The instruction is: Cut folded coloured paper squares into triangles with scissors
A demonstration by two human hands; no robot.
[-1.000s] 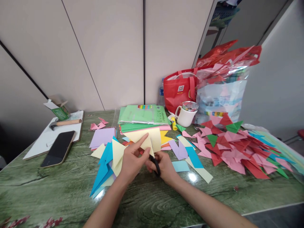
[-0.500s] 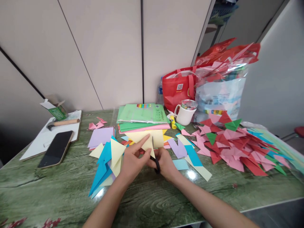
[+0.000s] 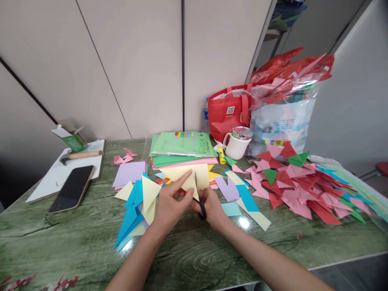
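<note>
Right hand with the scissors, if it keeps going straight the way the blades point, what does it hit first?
The right hand aims the scissors away, into the yellow sheet that the left hand holds. Beyond it probably lies the paper stack, though depth is unclear.

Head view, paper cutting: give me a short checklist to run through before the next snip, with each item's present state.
1. Scissors in the right hand: ok, fingers are through the black handles.
2. Yellow sheet in the left hand: ok, pinched near the blade, index finger stretched along the paper.
3. Blade on the sheet: ok, a thin blade rises into the yellow paper.
4. Left fingers away from the blade: cannot tell, they sit very close beside it.
5. Space under the sheet: not ok, cut pieces and the paper stack crowd the table around the hands.
6. Phone out of the way: ok, it lies far to the left.
</note>
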